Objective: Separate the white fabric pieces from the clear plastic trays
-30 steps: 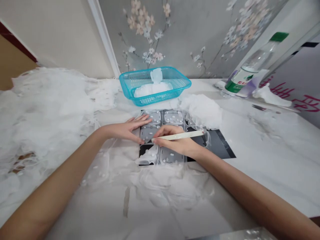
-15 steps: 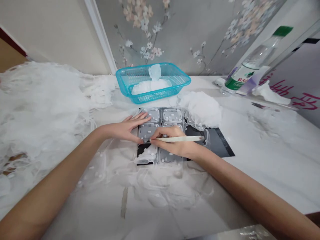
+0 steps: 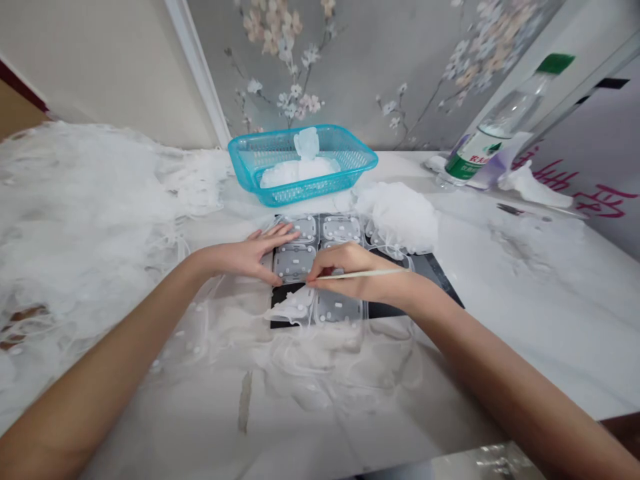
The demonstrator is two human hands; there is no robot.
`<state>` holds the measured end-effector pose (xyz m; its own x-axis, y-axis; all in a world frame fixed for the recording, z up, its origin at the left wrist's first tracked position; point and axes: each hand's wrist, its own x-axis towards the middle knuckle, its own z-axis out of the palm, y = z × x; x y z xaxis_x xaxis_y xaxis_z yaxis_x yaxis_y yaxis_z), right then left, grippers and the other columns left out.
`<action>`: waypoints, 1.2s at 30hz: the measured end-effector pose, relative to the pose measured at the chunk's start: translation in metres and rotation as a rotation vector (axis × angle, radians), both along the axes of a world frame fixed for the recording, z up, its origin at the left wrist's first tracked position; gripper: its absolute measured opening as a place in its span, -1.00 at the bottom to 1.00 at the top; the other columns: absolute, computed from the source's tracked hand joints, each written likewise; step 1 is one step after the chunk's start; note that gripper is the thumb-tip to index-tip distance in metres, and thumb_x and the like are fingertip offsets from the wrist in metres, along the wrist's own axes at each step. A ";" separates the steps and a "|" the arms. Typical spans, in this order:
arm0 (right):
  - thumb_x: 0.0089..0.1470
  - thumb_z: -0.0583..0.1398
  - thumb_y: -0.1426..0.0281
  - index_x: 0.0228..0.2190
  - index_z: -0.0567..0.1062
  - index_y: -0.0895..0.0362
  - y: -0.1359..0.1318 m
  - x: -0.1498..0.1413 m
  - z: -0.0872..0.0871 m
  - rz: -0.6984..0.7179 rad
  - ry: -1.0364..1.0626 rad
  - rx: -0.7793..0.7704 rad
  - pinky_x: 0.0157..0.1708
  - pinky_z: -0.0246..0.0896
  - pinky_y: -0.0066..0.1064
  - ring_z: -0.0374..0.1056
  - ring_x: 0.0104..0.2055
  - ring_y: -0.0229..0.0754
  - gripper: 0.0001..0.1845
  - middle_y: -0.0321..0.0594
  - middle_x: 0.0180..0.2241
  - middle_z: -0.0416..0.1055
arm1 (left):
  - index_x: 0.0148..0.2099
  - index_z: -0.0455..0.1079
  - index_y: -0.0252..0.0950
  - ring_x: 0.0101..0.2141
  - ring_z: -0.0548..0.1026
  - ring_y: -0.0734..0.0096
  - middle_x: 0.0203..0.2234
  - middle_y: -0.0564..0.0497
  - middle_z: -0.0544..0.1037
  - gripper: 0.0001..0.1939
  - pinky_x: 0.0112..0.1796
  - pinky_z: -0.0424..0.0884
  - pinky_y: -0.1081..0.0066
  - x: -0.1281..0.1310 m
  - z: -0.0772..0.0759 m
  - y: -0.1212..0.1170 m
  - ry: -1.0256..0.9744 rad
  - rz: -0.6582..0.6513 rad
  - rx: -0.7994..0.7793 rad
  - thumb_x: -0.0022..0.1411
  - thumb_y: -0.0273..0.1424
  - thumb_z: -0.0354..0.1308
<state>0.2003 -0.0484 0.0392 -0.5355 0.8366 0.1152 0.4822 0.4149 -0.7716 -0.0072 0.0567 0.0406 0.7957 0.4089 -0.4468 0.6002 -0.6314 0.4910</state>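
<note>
My left hand [image 3: 253, 257] lies with its fingers spread on the left edge of a translucent plastic sheet with rounded rectangular panels [image 3: 295, 261]. Pinched in my right hand [image 3: 357, 267] is a slim, pale, stick-like tool [image 3: 367, 273]. Its working tip is at or near the sheet, just right of my left thumb, and is too small to make out. Under the sheet is a black mat [image 3: 443, 273], showing at the right and through a gap below my left thumb. A loose, whitish flap of plastic [image 3: 295, 305] is folded by that gap.
A blue basket [image 3: 303, 197] with white pieces stands behind the sheet. White plastic scraps [image 3: 400, 217] are heaped right of it, and a large tangled pile [image 3: 90, 193] covers the left. A green-capped bottle [image 3: 480, 150] stands back right. Clear sheets [image 3: 325, 373] lie in front.
My right hand has turned, so the tool now shows thin and edge-on, and its wrist sits a little higher. My left hand stays on the sheet. The view has shifted slightly.
</note>
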 end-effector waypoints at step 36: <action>0.02 0.21 0.40 -0.43 0.51 0.23 0.005 0.011 -0.010 -0.065 0.093 -0.113 -0.54 0.05 -0.55 0.23 -0.52 -0.36 -0.87 -0.28 -0.52 0.41 | 0.34 -0.31 -0.13 0.26 -0.48 0.13 0.31 -0.01 -0.44 -0.02 0.17 -0.41 0.04 0.002 0.000 -0.003 -0.028 0.010 0.002 0.03 0.06 0.09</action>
